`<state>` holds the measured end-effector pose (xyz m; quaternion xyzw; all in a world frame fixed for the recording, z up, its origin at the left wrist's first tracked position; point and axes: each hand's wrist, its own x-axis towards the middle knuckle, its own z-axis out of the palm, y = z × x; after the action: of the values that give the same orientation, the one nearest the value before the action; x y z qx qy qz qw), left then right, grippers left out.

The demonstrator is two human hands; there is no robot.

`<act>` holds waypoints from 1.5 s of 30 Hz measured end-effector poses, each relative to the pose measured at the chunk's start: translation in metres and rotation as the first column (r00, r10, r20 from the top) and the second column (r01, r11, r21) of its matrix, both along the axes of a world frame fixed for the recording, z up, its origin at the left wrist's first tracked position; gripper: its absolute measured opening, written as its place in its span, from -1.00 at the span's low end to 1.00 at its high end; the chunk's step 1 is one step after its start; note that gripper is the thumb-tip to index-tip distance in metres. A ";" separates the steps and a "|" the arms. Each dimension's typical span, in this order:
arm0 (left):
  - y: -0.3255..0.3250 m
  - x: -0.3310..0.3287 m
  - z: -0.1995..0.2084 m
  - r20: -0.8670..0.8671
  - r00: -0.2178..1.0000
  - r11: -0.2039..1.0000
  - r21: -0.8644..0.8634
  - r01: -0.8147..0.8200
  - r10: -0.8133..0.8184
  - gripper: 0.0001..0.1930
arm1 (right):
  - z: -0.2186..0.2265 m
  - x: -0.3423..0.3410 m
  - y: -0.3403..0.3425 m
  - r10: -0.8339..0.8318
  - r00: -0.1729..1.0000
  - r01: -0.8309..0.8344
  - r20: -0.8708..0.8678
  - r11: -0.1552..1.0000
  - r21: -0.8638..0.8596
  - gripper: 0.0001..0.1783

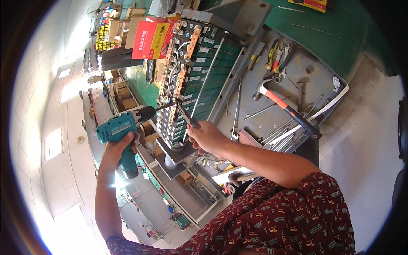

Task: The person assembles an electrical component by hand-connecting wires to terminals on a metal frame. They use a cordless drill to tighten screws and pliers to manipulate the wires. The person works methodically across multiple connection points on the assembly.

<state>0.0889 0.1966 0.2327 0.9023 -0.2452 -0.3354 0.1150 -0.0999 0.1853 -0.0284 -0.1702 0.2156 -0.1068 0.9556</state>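
Note:
My left hand (117, 151) is wrapped round the grip of a teal cordless drill (117, 127). The drill's long bit (165, 106) reaches right to the terminal side of a battery pack (204, 72) of stacked green cells. Copper busbars (180, 78), bolts and thin wires line that side. Closed in my right hand (208, 138) is a slim hand tool (185, 114) with a dark head and reddish handle; its exact kind is unclear. The tool's head is beside the bit's tip at the busbars. Whether either touches a bolt, I cannot tell.
A grey metal tray (267, 114) on the right holds a claw hammer (280, 102), wrenches (278, 61), pliers (272, 53) and several rods. Behind the pack stands a red and yellow box (148, 40) on the green bench (146, 87). Shelves with cartons (123, 95) lie at left.

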 end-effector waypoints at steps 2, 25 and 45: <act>-0.005 -0.008 0.000 0.001 1.000 1.000 -0.012 -0.011 0.011 -0.48 | -0.002 0.001 0.001 -0.005 1.000 0.005 0.008 1.000 -0.010 -0.72; 0.000 0.001 0.004 -0.067 0.998 0.999 0.034 0.008 -0.006 -0.54 | -0.015 -0.002 -0.002 0.005 0.995 -0.005 0.097 1.000 -0.006 -0.78; 0.005 0.006 0.002 -0.070 0.997 0.999 0.021 -0.043 0.044 -0.54 | -0.010 0.002 0.011 -0.016 0.998 0.021 0.060 0.996 -0.092 -0.74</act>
<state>0.0949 0.2020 0.2344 0.8961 -0.2181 -0.3668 0.1223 -0.0980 0.1968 -0.0388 -0.2091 0.1835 -0.1305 0.9516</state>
